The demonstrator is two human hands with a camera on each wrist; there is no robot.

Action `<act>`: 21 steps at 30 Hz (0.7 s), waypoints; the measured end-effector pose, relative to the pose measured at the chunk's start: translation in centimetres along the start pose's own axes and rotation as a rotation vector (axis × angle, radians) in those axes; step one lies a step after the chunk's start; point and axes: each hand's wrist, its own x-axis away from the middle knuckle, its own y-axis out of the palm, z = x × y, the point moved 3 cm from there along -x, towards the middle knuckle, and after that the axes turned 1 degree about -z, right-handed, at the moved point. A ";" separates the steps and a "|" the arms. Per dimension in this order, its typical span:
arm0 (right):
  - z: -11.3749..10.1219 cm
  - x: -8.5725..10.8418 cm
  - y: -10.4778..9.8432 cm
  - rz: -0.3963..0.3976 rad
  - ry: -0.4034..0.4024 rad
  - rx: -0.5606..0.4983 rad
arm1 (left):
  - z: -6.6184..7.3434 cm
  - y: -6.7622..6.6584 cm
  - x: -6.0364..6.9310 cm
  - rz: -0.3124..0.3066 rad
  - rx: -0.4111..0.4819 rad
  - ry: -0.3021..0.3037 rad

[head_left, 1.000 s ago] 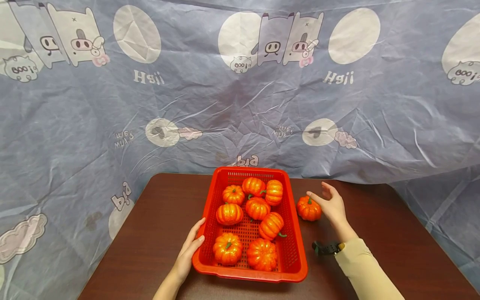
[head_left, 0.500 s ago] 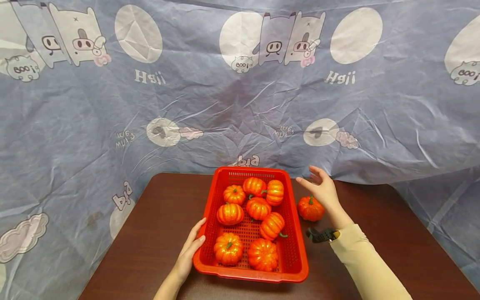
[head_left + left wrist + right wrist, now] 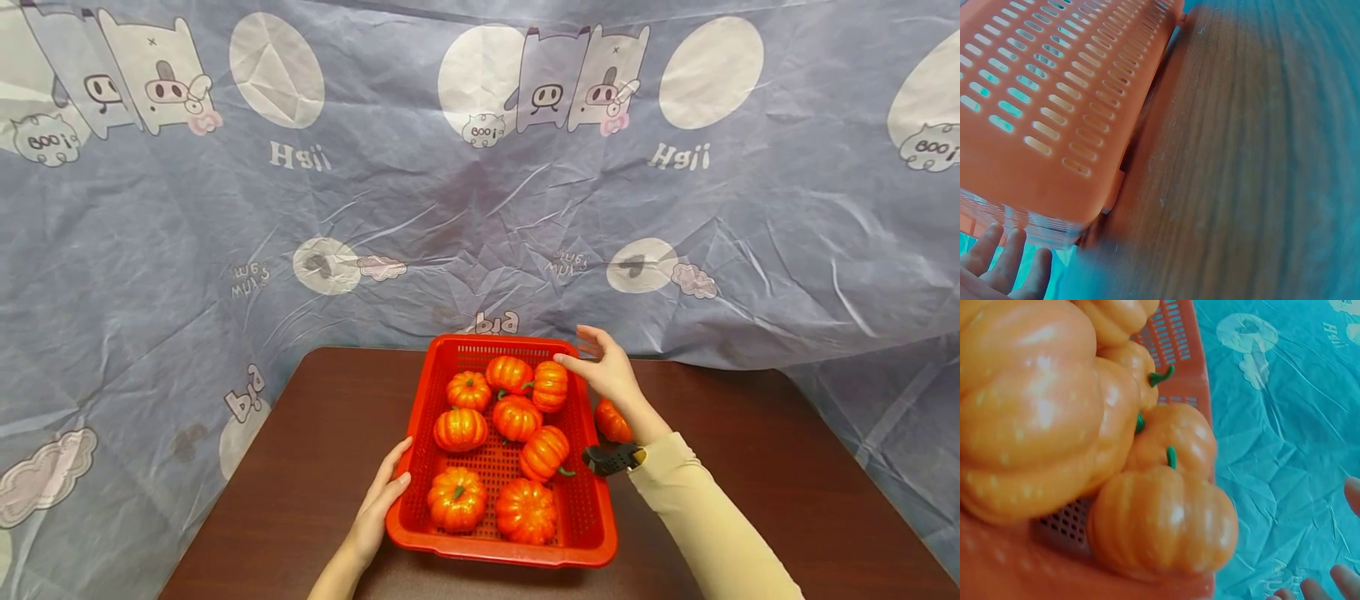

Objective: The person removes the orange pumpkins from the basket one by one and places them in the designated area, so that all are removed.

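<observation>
A red plastic basket point(image 3: 495, 557) holds several shiny orange toy pumpkins point(image 3: 460, 429). My left hand point(image 3: 375, 500) lies against the basket's left side, its fingers extended. In the left wrist view, fingers point(image 3: 1007, 262) show beside the slotted basket wall point(image 3: 1072, 187). Over the basket's far right rim hovers my right hand point(image 3: 611, 375), fingers spread and holding nothing. Its thumb is near the upright pumpkin point(image 3: 550, 387) in the far right corner; I cannot tell if they touch. One more pumpkin point(image 3: 613, 422) sits outside on the right, partly hidden by my right forearm.
The brown wooden table point(image 3: 315, 450) extends to both sides of the basket. Behind it hangs a grey-blue cloth point(image 3: 465, 208) with cartoon prints, reaching the table's back edge. A black strap device point(image 3: 611, 459) on my right wrist overlaps the basket's right rim.
My right hand has moved left, from above the pumpkin outside to the basket's far right corner, with nothing in it. The left hand and the basket have stayed put.
</observation>
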 end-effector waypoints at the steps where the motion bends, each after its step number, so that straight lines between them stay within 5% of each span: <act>1: 0.0 -0.1 0.3 -0.006 0.002 0.004 | 0.0 0.0 0.0 0.001 0.001 0.000; 21: 2.0 -0.6 3.4 -0.060 0.020 0.127 | 0.1 0.1 0.0 0.004 0.007 0.002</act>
